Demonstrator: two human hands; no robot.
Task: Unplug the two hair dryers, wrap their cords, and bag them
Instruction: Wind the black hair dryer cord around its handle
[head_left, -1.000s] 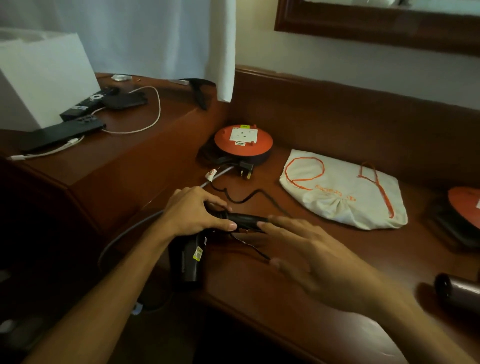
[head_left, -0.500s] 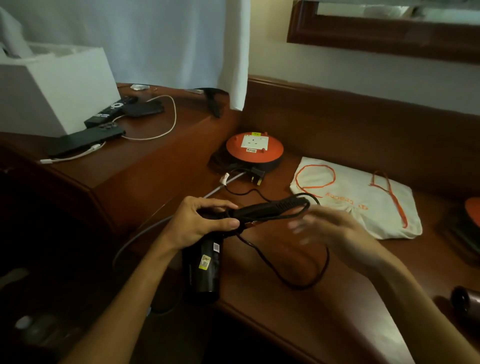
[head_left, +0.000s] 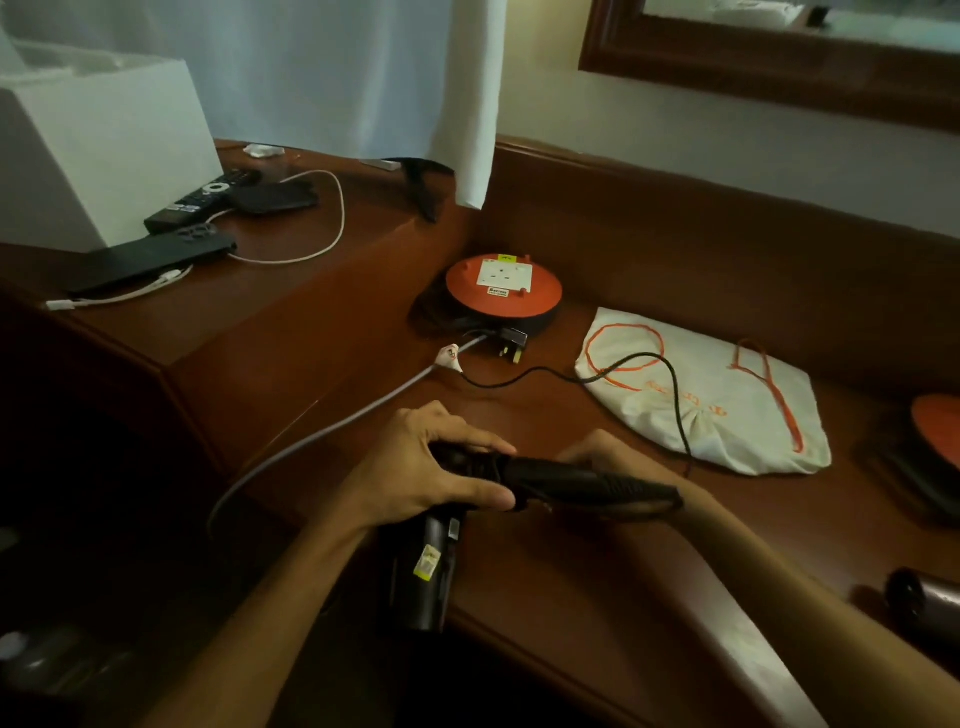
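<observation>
My left hand (head_left: 431, 467) grips a black hair dryer (head_left: 431, 571) at the joint of barrel and handle, above the desk's front edge; the barrel points down and the handle (head_left: 587, 480) sticks out to the right. My right hand (head_left: 602, 454) is behind the handle, mostly hidden, holding the black cord (head_left: 670, 384) there. The cord loops over a white drawstring bag (head_left: 727, 410) with orange strings and runs left to its plug (head_left: 511, 343), which lies unplugged beside an orange cable reel (head_left: 504, 288). A second dryer's barrel end (head_left: 919, 603) shows at the right edge.
A grey cable (head_left: 363, 410) runs from the reel off the desk's left front. The raised shelf on the left holds a white box (head_left: 98, 150), remote (head_left: 202, 200), phone (head_left: 156, 260) and white charging cable. Another orange reel (head_left: 935, 431) sits at the far right.
The right hand has swung from the front of the handle to behind it, taking the cord along; the cord's loop that lay on the desk now lies over the bag.
</observation>
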